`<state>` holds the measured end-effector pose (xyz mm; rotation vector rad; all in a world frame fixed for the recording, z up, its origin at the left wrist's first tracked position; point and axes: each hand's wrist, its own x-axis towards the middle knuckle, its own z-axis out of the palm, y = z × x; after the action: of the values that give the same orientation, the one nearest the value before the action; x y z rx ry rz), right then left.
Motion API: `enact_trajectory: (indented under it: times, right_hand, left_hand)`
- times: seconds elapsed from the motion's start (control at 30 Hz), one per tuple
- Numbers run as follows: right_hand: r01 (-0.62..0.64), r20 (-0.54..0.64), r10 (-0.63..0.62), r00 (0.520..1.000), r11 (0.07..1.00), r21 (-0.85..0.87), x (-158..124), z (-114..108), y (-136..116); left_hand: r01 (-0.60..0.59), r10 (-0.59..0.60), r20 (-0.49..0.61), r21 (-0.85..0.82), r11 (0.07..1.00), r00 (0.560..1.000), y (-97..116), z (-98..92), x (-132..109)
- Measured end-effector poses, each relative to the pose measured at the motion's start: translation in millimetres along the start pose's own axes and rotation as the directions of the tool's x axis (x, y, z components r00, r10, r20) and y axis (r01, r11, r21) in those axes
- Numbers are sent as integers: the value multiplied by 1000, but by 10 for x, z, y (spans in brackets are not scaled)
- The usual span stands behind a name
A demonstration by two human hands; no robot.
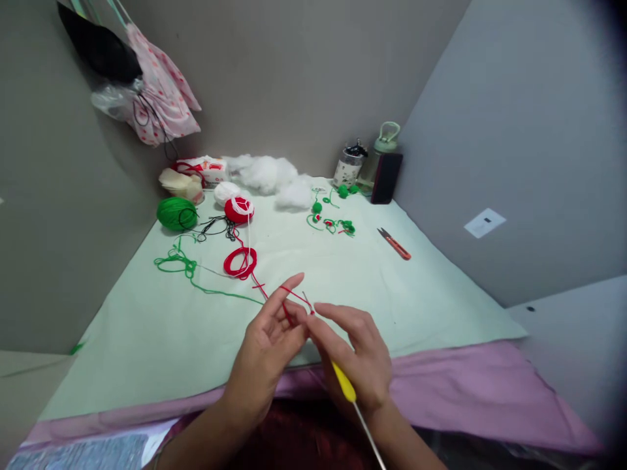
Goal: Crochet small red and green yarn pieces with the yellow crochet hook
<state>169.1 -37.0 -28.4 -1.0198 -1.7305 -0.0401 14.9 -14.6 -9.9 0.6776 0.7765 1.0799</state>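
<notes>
My right hand (360,349) is closed around a crochet hook (343,382) with a yellow grip; its metal shaft runs down past my wrist and its thin tip pokes up between my hands. Red yarn (297,295) is strung over the raised index finger of my left hand (269,339) and loops at the hook. The left thumb and fingers pinch at a small bit of red work (312,313) there, mostly hidden. From the left hand the red strand leads back to a coil of red yarn (240,262) on the table.
Behind lie a green yarn ball (177,214), a red yarn ball (239,210) and white stuffing (267,175). Small green and red crocheted pieces (329,225) are scattered right of centre, near orange thread snips (394,243). A dark phone (386,178) leans at the back right. Loose green yarn (220,292) trails leftward.
</notes>
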Motion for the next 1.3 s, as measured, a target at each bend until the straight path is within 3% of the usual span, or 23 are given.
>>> enact_trajectory:
  times: [0.07,0.13,0.2,0.27,0.37,0.4,0.47,0.57,0.63,0.73,0.87,1.0,1.13,1.2,1.3]
  right_hand:
    - [47,-18,-47,999,999,2,-21,33,4]
    - [-69,-25,76,997,978,197,-17,61,12]
    - [-240,11,260,966,875,421,13,70,21]
    - [-377,68,420,905,717,586,52,61,33]
    - [-466,146,521,841,560,685,78,21,52]
    - [-477,153,521,839,571,668,71,3,55]
    - [-443,131,452,882,702,558,41,-35,53]
    - [-183,101,161,982,941,285,-13,-79,35]
    - [30,122,-44,992,994,109,-41,-88,24]
    - [145,150,-138,979,989,-34,-86,-64,31]
    - [65,61,-69,996,996,61,-148,-2,64]
    - [-174,-11,186,982,937,303,-112,-15,69]
    - [-344,34,393,919,756,556,-7,-54,77]
    - [-373,63,441,896,665,648,39,-42,73]
    - [-368,73,410,909,707,604,80,2,25]
  left_hand:
    - [81,-81,2,-77,994,997,4,24,-7]
    - [157,-155,28,-126,979,988,27,28,2]
    - [197,-189,66,-145,970,980,64,16,18]
    - [208,-195,95,-149,967,976,104,-3,32]
    - [197,-183,107,-130,972,977,141,-31,38]
    - [182,-171,97,-117,976,980,142,-37,36]
    - [125,-121,56,-78,989,991,128,-40,29]
    - [31,-31,-14,-13,999,999,85,-21,18]
    - [13,-13,-32,-9,1000,999,61,3,9]
    - [35,-36,-21,-58,998,999,58,35,-4]
    - [146,-142,35,-167,975,989,97,25,4]
    - [260,-245,92,-224,939,965,134,-44,50]
    - [191,-181,65,-191,963,981,140,-77,58]
    - [135,-128,61,-126,983,990,120,-60,34]
    - [51,-50,68,-24,998,996,71,-23,-10]
